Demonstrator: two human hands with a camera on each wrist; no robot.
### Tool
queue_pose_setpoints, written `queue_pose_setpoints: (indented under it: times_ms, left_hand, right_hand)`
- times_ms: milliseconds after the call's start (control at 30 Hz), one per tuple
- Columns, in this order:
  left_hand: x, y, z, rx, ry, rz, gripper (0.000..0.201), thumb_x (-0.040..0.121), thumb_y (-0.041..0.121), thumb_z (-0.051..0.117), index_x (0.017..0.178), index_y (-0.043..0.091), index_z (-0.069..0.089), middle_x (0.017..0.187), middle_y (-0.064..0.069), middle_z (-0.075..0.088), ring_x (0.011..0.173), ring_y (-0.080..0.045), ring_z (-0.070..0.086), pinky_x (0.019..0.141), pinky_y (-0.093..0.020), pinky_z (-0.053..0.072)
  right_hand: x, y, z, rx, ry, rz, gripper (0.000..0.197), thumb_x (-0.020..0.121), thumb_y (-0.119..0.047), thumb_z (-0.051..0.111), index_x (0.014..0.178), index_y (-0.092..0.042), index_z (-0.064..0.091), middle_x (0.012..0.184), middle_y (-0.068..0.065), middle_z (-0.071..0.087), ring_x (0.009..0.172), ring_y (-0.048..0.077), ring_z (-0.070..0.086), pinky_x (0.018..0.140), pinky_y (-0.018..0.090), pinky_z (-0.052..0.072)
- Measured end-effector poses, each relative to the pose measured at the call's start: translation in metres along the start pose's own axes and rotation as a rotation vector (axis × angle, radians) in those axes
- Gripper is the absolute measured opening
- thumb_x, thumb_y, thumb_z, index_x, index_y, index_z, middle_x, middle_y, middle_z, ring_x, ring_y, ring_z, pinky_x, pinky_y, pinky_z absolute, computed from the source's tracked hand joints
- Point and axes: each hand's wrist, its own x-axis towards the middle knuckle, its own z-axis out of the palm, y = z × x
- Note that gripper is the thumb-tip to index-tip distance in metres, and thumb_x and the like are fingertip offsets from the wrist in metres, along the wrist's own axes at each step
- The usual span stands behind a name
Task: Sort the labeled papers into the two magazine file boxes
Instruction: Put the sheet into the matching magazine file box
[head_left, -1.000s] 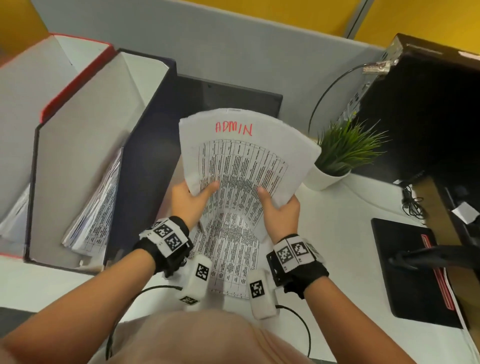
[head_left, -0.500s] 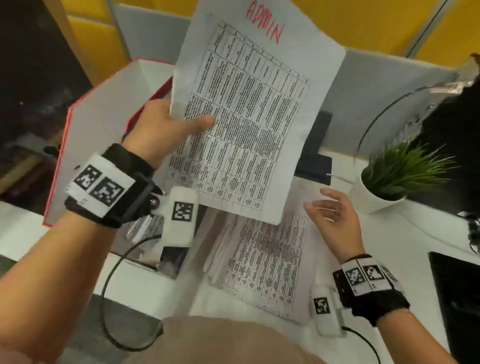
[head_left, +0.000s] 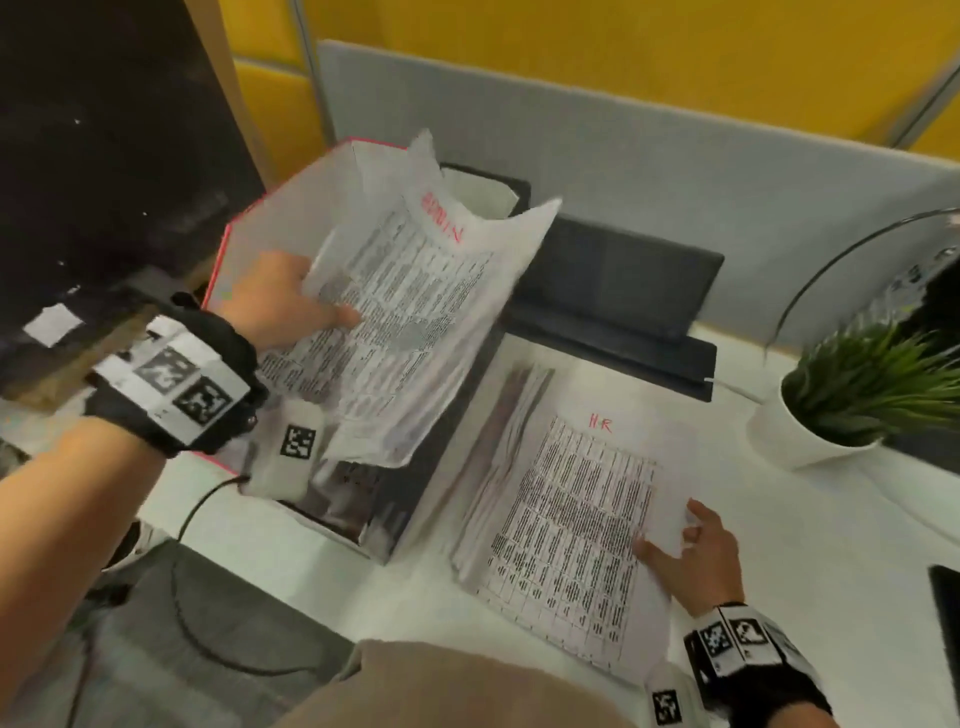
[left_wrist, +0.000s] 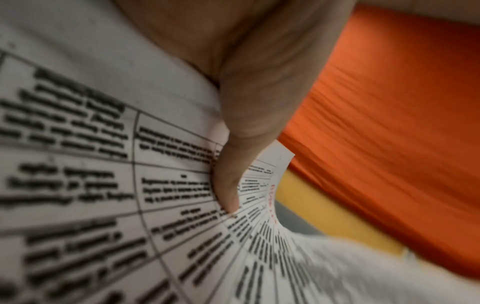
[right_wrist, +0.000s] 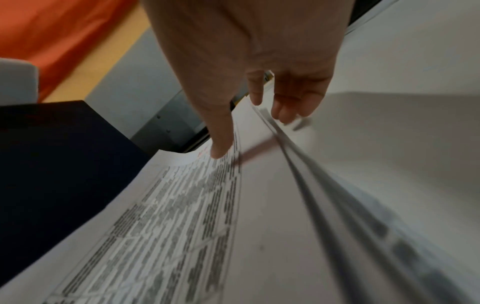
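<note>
My left hand (head_left: 280, 301) pinches a printed sheet marked ADMIN (head_left: 410, 322) in red, thumb (left_wrist: 241, 144) on its face. The ADMIN sheet (left_wrist: 103, 164) hangs tilted and curled over the open top of the red-edged file box (head_left: 280, 223). The dark file box (head_left: 447, 441) stands right beside it with papers inside. A stack of papers (head_left: 571, 519) lies on the white desk, and its top sheet is marked HR. My right hand (head_left: 691, 545) rests at the stack's near right edge. Its thumb (right_wrist: 221, 144) touches the stack (right_wrist: 182, 226), and the fingers hang relaxed beside it.
A potted plant (head_left: 857, 395) stands at the right. Behind the stack lies a flat black device (head_left: 613, 280) against the grey partition (head_left: 675, 156). A black mat (head_left: 948, 623) shows at the right edge. A dark cabinet (head_left: 104, 130) rises left of the boxes.
Both hands first held the ADMIN sheet. The right hand let go and came down onto the HR stack. The left hand carried the sheet left and down over the red-edged box.
</note>
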Motion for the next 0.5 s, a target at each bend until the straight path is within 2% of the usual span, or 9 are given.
queue_pose_setpoints:
  times_ms: [67, 133, 200, 267, 367, 433, 500]
  left_hand:
    - [0.000, 0.001, 0.020, 0.016, -0.001, 0.037, 0.036, 0.077, 0.022, 0.075, 0.104, 0.003, 0.061, 0.080, -0.007, 0.058, 0.072, -0.025, 0.054, 0.059, -0.027, 0.038]
    - [0.003, 0.001, 0.040, 0.059, -0.036, 0.049, 0.035, 0.081, 0.017, 0.071, 0.109, -0.001, 0.060, 0.095, -0.016, 0.063, 0.086, -0.032, 0.059, 0.068, -0.032, 0.042]
    - [0.008, 0.000, 0.058, 0.128, -0.097, 0.025, 0.035, 0.083, 0.016, 0.068, 0.112, -0.002, 0.060, 0.106, -0.021, 0.064, 0.094, -0.035, 0.060, 0.070, -0.033, 0.043]
    - [0.011, 0.000, 0.074, 0.218, -0.182, -0.033, 0.033, 0.085, 0.012, 0.065, 0.114, -0.002, 0.059, 0.109, -0.021, 0.064, 0.098, -0.036, 0.061, 0.072, -0.034, 0.046]
    - [0.017, -0.001, 0.091, 0.351, -0.284, -0.047, 0.032, 0.087, 0.005, 0.057, 0.119, -0.003, 0.057, 0.115, -0.021, 0.062, 0.106, -0.035, 0.060, 0.088, -0.037, 0.050]
    - [0.021, -0.002, 0.095, 0.424, -0.326, -0.038, 0.033, 0.088, 0.003, 0.052, 0.120, -0.003, 0.055, 0.117, -0.020, 0.062, 0.109, -0.035, 0.058, 0.094, -0.039, 0.048]
    - [0.023, -0.003, 0.097, 0.506, -0.363, -0.022, 0.031, 0.090, 0.005, 0.051, 0.119, -0.004, 0.055, 0.118, -0.019, 0.061, 0.110, -0.034, 0.058, 0.094, -0.038, 0.048]
  right_hand:
    - [-0.001, 0.007, 0.006, -0.015, -0.009, 0.002, 0.093, 0.063, -0.022, 0.085, 0.139, -0.009, 0.033, 0.128, 0.022, 0.044, 0.112, 0.034, 0.050, 0.098, 0.046, 0.044]
    - [-0.002, 0.012, 0.010, -0.009, 0.002, -0.004, 0.092, 0.064, -0.023, 0.084, 0.140, -0.011, 0.033, 0.126, 0.021, 0.044, 0.110, 0.033, 0.050, 0.096, 0.045, 0.045]
    - [-0.002, 0.015, 0.012, 0.000, 0.012, -0.021, 0.091, 0.064, -0.023, 0.084, 0.139, -0.011, 0.034, 0.125, 0.019, 0.044, 0.106, 0.031, 0.051, 0.092, 0.043, 0.045]
    - [-0.002, 0.017, 0.012, 0.016, 0.015, -0.043, 0.090, 0.064, -0.020, 0.084, 0.138, -0.010, 0.034, 0.123, 0.019, 0.045, 0.098, 0.025, 0.050, 0.088, 0.038, 0.045]
    - [-0.002, 0.017, 0.013, 0.025, 0.020, -0.062, 0.088, 0.064, -0.018, 0.084, 0.137, -0.009, 0.035, 0.121, 0.018, 0.047, 0.087, 0.016, 0.046, 0.080, 0.029, 0.042]
    - [-0.002, 0.016, 0.013, 0.028, 0.014, -0.062, 0.088, 0.064, -0.017, 0.084, 0.138, -0.009, 0.035, 0.121, 0.018, 0.047, 0.084, 0.014, 0.047, 0.079, 0.030, 0.043]
    - [-0.002, 0.016, 0.012, 0.044, 0.004, -0.060, 0.088, 0.064, -0.015, 0.083, 0.137, -0.009, 0.035, 0.121, 0.017, 0.049, 0.080, 0.012, 0.049, 0.079, 0.031, 0.045]
